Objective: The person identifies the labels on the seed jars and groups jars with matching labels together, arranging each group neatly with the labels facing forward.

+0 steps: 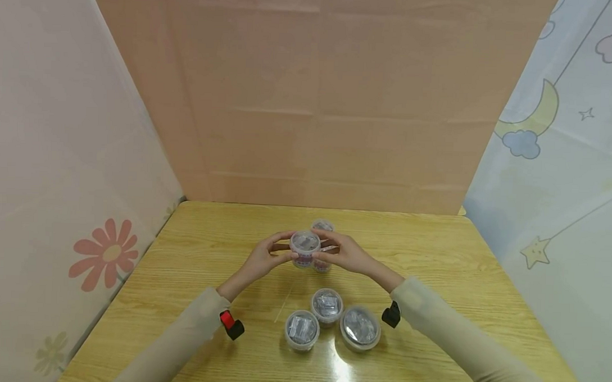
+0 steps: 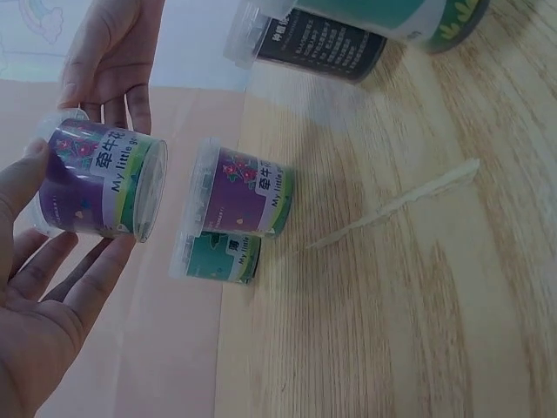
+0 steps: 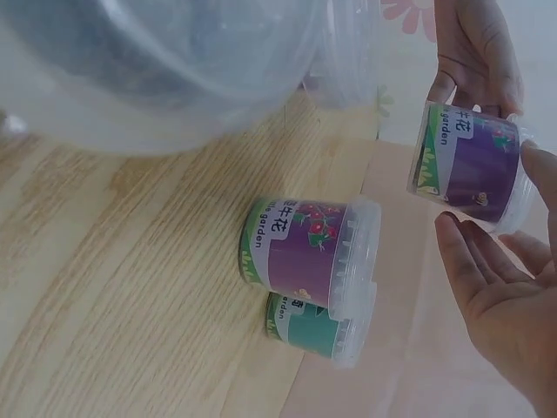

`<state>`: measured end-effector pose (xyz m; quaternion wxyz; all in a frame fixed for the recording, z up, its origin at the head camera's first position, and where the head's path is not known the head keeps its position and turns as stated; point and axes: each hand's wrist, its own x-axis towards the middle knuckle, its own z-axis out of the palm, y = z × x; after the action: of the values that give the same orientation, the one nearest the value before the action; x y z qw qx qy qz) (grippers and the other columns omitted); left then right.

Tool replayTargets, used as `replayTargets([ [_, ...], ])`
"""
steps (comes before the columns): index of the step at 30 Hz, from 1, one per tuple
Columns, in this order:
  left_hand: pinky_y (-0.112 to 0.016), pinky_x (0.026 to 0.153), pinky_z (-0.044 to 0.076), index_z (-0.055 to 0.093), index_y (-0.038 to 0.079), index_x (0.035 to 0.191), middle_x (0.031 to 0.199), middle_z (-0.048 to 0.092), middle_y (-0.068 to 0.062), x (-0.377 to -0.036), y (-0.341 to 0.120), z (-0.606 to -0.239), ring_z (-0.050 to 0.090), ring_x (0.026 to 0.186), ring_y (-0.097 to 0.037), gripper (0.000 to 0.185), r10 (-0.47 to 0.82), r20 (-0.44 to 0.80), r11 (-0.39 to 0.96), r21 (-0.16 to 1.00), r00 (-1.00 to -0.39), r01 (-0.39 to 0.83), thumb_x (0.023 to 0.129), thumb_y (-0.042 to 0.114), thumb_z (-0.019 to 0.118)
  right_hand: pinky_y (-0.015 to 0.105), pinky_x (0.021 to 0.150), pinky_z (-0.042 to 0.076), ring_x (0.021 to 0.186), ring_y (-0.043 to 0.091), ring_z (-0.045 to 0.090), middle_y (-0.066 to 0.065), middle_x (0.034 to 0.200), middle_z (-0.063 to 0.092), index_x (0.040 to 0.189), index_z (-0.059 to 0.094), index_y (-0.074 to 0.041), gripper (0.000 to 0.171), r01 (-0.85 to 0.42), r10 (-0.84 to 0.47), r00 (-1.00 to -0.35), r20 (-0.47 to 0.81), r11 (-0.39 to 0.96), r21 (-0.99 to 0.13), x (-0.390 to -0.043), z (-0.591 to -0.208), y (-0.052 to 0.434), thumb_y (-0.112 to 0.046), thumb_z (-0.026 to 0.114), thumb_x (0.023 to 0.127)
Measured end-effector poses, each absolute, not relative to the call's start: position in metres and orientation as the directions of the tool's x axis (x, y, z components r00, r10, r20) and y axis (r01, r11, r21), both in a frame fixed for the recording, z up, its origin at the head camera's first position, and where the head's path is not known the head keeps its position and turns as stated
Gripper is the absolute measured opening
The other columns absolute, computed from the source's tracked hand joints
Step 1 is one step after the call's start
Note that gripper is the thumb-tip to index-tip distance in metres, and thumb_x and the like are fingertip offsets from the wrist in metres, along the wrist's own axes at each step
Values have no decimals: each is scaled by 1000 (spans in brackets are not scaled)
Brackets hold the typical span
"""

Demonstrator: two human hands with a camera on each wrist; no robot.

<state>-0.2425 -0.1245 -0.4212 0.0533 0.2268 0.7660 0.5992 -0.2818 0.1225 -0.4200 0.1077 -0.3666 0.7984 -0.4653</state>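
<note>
Both hands hold a clear lidded plastic tub (image 1: 305,242) with a purple flower label in the air above the far half of the table. My left hand (image 1: 261,261) grips its left side between thumb and fingers. On the opposite side my right hand (image 1: 348,253) holds it the same way. The label of the held tub (image 2: 96,178) reads "My little garden". Just behind and below it, a second purple-labelled tub (image 3: 305,252) stands on the table, beside a teal-labelled tub (image 3: 309,326). In the head view the held tub and right hand partly cover these two.
Nearer on the wooden table (image 1: 224,222) stand two small lidded tubs, one left (image 1: 302,330) and one middle (image 1: 327,305), and a wider lidded tub (image 1: 360,328) to their right. A thin pale strip (image 2: 396,205) lies on the tabletop. A pinkish-tan backdrop (image 1: 313,129) rises behind.
</note>
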Motion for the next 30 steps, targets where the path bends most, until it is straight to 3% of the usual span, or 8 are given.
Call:
replayTargets([
  [7,-33,81,55,46,3,135,136,46,-19,-244,-126,-423,53,113,-42,53,402,194,187,939,-895,288,87,9,65,37,86,53,109,27,58,15,132,50,143,35,-6,62,-528,-711,-686,155,340,-778,-286,-419,122,-24,63,89],
  [15,-33,82,55,45,3,135,136,45,-19,-247,-129,-427,52,113,-43,53,404,181,190,942,-897,276,87,8,65,40,91,50,112,28,56,15,134,48,143,34,-3,65,-571,-745,-649,157,340,-747,-293,-422,120,-25,63,89],
  [22,-32,83,54,42,0,137,137,43,-21,-249,-131,-431,52,114,-43,55,409,192,204,934,-892,294,87,7,64,47,90,49,110,30,56,16,132,50,141,34,2,63,-615,-746,-642,177,363,-700,-294,-424,117,-16,64,89],
  [30,-37,84,54,42,5,138,137,43,-21,-258,-133,-446,51,116,-43,58,387,193,235,925,-902,298,86,10,66,48,94,46,114,27,54,14,129,53,141,35,2,64,-670,-757,-625,191,394,-629,-298,-427,114,-21,64,89],
])
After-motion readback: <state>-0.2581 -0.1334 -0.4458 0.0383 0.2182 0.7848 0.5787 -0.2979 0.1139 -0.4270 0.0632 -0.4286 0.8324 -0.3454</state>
